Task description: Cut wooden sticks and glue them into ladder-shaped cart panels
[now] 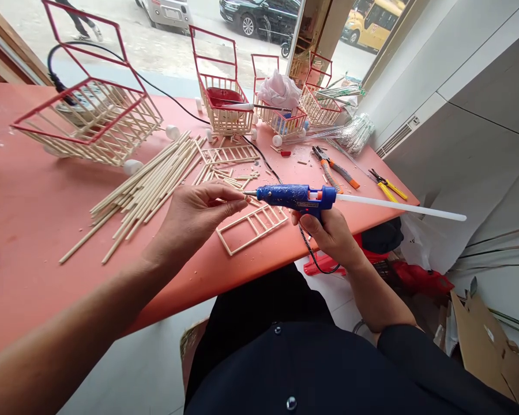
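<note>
My right hand (328,233) is wrapped round the handle of a blue glue gun (285,196). A long white glue stick (402,207) juts from its back end. My left hand (203,210) pinches close to the gun's metal nozzle (249,193); a small piece seems to sit between thumb and fingers, too hidden to name for certain. Below the gun, a small wooden stick frame (253,229) with crossbars lies flat on the table. Another ladder-like frame (229,154) and short cut sticks (233,177) lie farther back.
Long wooden sticks (142,190) are piled left of centre. Little stick-built carts with red rims stand behind, the largest cart (95,127) at left. Orange-handled pliers (335,170) and yellow-handled cutters (388,185) lie at right. The pink table's front edge (185,294) is near my lap.
</note>
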The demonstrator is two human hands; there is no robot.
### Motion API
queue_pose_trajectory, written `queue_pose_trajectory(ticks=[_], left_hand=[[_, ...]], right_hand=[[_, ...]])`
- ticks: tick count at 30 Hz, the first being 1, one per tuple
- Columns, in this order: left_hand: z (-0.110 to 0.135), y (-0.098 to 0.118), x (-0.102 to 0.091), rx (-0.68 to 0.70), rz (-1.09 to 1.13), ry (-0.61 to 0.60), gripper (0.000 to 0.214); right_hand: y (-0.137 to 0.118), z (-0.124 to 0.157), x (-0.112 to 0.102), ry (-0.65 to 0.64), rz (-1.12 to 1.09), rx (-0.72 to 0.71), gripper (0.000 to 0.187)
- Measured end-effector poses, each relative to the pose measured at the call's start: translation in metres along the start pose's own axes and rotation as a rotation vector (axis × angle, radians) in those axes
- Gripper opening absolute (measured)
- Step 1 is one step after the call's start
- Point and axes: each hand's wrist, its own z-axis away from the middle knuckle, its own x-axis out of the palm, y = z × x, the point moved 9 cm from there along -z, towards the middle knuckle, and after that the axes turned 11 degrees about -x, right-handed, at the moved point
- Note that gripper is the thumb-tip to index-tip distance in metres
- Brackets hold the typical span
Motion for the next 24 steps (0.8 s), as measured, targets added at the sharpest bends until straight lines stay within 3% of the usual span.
queue_pose_trajectory(ticks=[4,9,18,24], left_hand=[[0.002,0.005,-0.001,0.038,-0.007,0.007,0.017],[0.000,0.003,-0.004,-0.014,0.049,0.033,0.026],[0.007,0.014,-0.002,0.082,-0.036,0.024,0.006],[0.003,0.008,-0.005,0.017,0.002,0.030,0.006]], right_hand=[[0.000,0.000,-0.002,-0.001,0.027,0.005,0.070],[-0.002,0.003,-0.006,0.007,0.046,-0.002,0.068],[-0.006,-0.001,-0.007,0.006,0.065,-0.012,0.069],[-0.006,0.003,-0.009,-0.001,0.087,-0.009,0.068]])
